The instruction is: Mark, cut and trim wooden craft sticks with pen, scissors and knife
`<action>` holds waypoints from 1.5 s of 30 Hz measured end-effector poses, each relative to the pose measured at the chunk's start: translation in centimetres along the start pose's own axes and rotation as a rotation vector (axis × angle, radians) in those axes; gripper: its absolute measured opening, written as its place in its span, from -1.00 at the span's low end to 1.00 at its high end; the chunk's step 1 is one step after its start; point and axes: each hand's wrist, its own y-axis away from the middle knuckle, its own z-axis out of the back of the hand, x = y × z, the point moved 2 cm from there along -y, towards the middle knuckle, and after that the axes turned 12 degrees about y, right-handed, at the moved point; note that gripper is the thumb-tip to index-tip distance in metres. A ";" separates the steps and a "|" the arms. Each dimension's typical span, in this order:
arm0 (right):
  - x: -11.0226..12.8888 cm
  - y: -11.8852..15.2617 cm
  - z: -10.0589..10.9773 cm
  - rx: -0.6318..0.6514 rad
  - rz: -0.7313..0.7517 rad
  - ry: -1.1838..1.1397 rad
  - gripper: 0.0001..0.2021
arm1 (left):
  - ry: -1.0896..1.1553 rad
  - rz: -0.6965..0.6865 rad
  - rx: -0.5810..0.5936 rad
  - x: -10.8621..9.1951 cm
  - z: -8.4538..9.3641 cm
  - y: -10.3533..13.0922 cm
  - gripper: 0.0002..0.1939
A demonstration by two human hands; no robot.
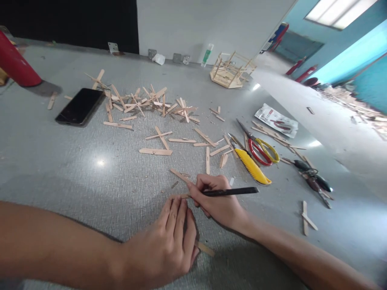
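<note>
My right hand is closed around a slim black tool, its handle pointing right and its tip low over a wooden stick. My left hand presses down on the table, fingers together, holding wooden sticks under it; the end of one stick shows beside the thumb. Another thin stick slants up and left from the right hand's fingertips. A short piece of stick shows between the two hands. The tool's tip is partly hidden by my fingers.
Broken sticks lie scattered on the grey table. A phone is at the left. Right of centre are a yellow cutter, scissors, a packet and pliers. A stick frame stands behind.
</note>
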 end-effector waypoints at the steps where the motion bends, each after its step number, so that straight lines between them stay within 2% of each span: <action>1: -0.1 0.0 0.0 0.006 -0.005 -0.005 -0.60 | 0.001 -0.001 -0.001 0.0 0.0 0.0 -0.50; 16: 0.1 -0.1 -0.1 -0.019 -0.031 0.030 -0.56 | -0.006 0.011 -0.028 -0.1 -0.1 0.0 -0.52; 22: 0.3 -0.1 0.0 -0.105 0.100 0.182 -0.59 | 0.017 -0.005 -0.008 -0.2 -0.1 0.2 -0.51; 28: 0.7 -0.1 0.1 -0.130 0.110 0.224 -0.59 | 0.007 -0.003 -0.005 -0.2 0.0 0.2 -0.51; 36: 0.4 -0.1 0.0 -0.061 0.008 0.089 -0.59 | 0.011 0.002 -0.012 -0.2 -0.1 0.1 -0.51; 41: 0.5 -0.1 -0.1 -0.094 0.072 0.154 -0.59 | -0.011 0.013 -0.016 -0.2 0.0 0.1 -0.51; 45: 0.2 -0.1 -0.2 -0.069 0.038 0.119 -0.59 | -0.012 0.021 -0.027 -0.2 0.0 0.0 -0.52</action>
